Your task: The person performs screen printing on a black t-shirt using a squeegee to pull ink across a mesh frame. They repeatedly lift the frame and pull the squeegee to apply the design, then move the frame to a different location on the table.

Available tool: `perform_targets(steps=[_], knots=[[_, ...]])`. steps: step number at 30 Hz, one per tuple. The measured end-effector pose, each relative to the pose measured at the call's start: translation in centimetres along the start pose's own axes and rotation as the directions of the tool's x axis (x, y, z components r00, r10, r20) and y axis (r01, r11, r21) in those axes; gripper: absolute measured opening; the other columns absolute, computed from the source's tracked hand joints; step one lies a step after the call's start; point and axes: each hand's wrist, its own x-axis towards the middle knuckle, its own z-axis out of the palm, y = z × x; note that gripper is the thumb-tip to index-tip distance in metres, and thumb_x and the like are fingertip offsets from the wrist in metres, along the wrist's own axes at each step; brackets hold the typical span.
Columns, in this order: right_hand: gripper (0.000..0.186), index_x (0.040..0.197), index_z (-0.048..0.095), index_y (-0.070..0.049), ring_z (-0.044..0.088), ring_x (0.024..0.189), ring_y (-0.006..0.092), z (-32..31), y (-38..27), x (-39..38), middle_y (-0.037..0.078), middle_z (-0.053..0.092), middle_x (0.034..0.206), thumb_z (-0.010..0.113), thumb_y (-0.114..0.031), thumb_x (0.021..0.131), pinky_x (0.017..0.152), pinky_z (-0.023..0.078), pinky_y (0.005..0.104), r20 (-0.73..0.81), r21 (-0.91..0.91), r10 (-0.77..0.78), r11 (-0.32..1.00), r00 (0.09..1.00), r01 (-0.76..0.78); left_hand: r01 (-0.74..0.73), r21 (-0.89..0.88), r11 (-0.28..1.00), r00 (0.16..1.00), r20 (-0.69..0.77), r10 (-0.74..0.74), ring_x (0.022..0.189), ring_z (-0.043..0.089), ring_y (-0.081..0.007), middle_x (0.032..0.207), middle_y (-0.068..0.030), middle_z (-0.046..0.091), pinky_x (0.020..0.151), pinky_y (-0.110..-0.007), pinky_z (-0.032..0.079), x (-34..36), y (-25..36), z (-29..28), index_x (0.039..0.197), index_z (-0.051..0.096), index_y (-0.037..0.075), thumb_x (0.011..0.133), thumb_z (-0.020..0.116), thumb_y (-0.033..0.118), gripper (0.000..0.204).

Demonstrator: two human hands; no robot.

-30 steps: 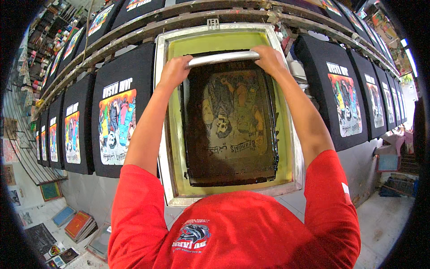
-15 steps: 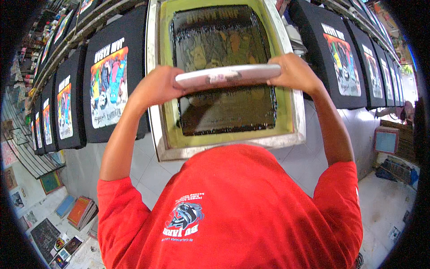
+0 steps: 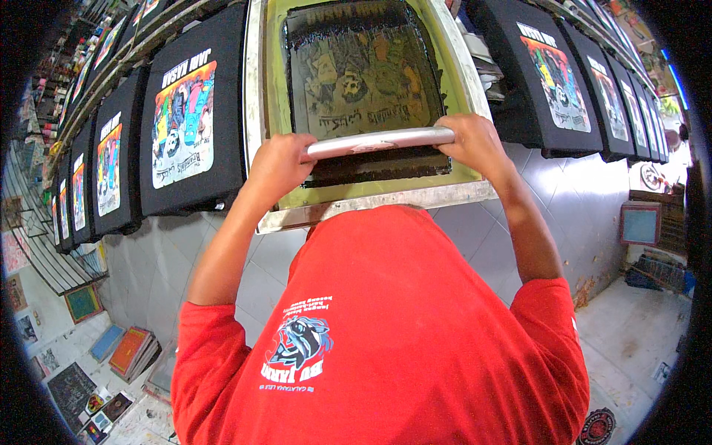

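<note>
A silk-screen frame [image 3: 445,196] with pale rails lies in front of me. Its mesh [image 3: 363,81] has a yellow-green border and a dark inked middle, through which a picture shows. A squeegee [image 3: 378,142] with a silvery bar spans the near part of the mesh; its lower edge is hidden from above. My left hand [image 3: 283,165] is closed round the bar's left end. The right end is gripped by my right hand [image 3: 473,144]. Wet black ink [image 3: 311,30] makes a thick band at the mesh's far end.
Black printed T-shirts [image 3: 178,126] stretched on boards line the left side, and more black shirts [image 3: 552,85] line the right. Stacked frames [image 3: 135,350] stand on the floor at lower left. Grey tiles [image 3: 549,204] lie below the boards.
Both hands have drawn the squeegee toward me along the mesh. More of the picture shows behind it. The view has shifted, so the frame sits higher in it.
</note>
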Motion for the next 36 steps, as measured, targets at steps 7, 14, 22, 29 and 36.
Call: perform_targets(steps=[7, 14, 22, 29, 36], knots=[[0.040, 0.109, 0.066, -0.008, 0.064, 0.102, 0.0304, 1.3, -1.0, -5.0, 0.012, 0.067, 0.110, 0.074, -0.011, 0.069, 0.087, 0.052, 0.0392, -0.199, -0.060, -0.078, 0.996, 0.977, 0.068, -0.087, 0.044, 0.995, 0.968, -0.233, 0.094, 0.093, 0.063, -0.0360, 0.098, -0.0165, 0.067, 0.078, -0.045, 0.052, -4.3, 1.4, 1.8, 0.099, 0.065, 0.005, 0.068, 0.063, -0.001, 0.032], [0.049, 0.109, 0.066, -0.004, 0.063, 0.102, 0.0314, 5.6, -2.0, -8.9, 0.013, 0.066, 0.108, 0.072, -0.006, 0.060, 0.089, 0.051, 0.0401, -0.218, -0.011, -0.039, 0.999, 0.975, 0.037, -0.211, 0.041, 0.977, 0.943, -0.256, 0.214, 0.093, 0.065, -0.0311, 0.097, -0.0143, 0.068, 0.082, -0.039, 0.054, -7.0, 1.3, 5.4, 0.095, 0.065, 0.000, 0.068, 0.062, -0.002, 0.028], [0.058, 0.114, 0.062, -0.004, 0.060, 0.107, 0.0284, 4.9, 0.6, -1.1, 0.010, 0.062, 0.112, 0.073, -0.004, 0.058, 0.091, 0.051, 0.0373, -0.190, -0.076, -0.069, 0.996, 0.979, 0.056, -0.188, 0.163, 0.968, 0.908, -0.346, 0.235, 0.090, 0.067, -0.0273, 0.096, -0.0128, 0.068, 0.081, -0.036, 0.055, -0.1, -1.6, 5.6, 0.097, 0.067, 0.001, 0.076, 0.067, 0.003, 0.021], [0.055, 0.114, 0.062, -0.004, 0.060, 0.108, 0.0291, 4.4, 5.7, 10.2, 0.010, 0.063, 0.113, 0.071, 0.000, 0.060, 0.089, 0.052, 0.0381, -0.232, -0.110, -0.124, 0.989, 0.965, 0.100, -0.197, 0.201, 0.960, 0.881, -0.394, 0.263, 0.085, 0.067, -0.0257, 0.092, -0.0098, 0.067, 0.075, -0.035, 0.056, 10.9, -6.2, 3.6, 0.095, 0.064, 0.003, 0.077, 0.066, 0.001, 0.018], [0.048, 0.115, 0.062, -0.006, 0.061, 0.106, 0.0310, 4.3, 10.5, 21.4, 0.013, 0.063, 0.114, 0.070, -0.001, 0.068, 0.090, 0.052, 0.0397, -0.295, -0.171, -0.148, 0.980, 0.944, 0.101, -0.196, 0.207, 0.958, 0.859, -0.434, 0.270, 0.084, 0.067, -0.0291, 0.091, -0.0102, 0.067, 0.068, -0.040, 0.056, 21.6, -10.8, 1.4, 0.090, 0.062, 0.007, 0.077, 0.062, 0.002, 0.013]])
